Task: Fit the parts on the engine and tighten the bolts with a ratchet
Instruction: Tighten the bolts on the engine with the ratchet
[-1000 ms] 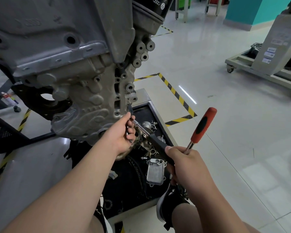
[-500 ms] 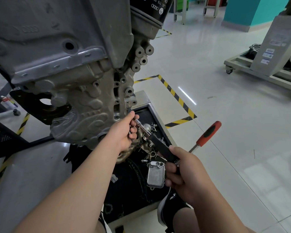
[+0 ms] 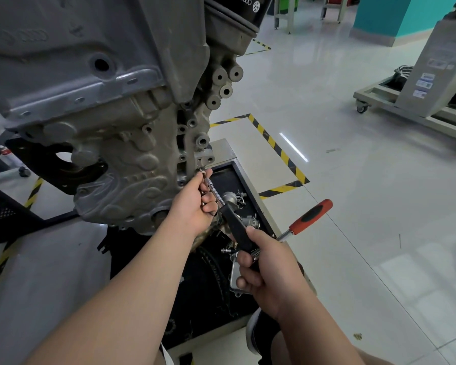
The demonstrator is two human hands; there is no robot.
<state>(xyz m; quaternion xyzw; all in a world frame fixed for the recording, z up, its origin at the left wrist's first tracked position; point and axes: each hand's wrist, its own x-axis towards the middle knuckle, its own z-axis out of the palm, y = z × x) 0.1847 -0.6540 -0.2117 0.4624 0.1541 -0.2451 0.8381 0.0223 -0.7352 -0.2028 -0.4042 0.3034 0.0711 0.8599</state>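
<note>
Both hands are at work on my feed: the left hand [image 3: 192,209] pinches the thin metal shaft [image 3: 216,192] of a black-handled driver [image 3: 236,229] just behind its tip, which sits against a boss low on the side of the engine [image 3: 111,101]. The right hand [image 3: 270,270] grips the driver's handle together with a red-handled ratchet [image 3: 312,214]. The ratchet's head is buried in that fist, so I cannot tell how it meets the driver, and any bolt at the tip is too small to make out. The engine and the black oil filter [image 3: 248,9] run off the top edge. A silver cast part [image 3: 233,283] in the parts tray [image 3: 228,177] is half hidden behind the right hand. Against a second ago, the ratchet's red handle lies flatter and lower, while the tip stays at the same boss.
</note>
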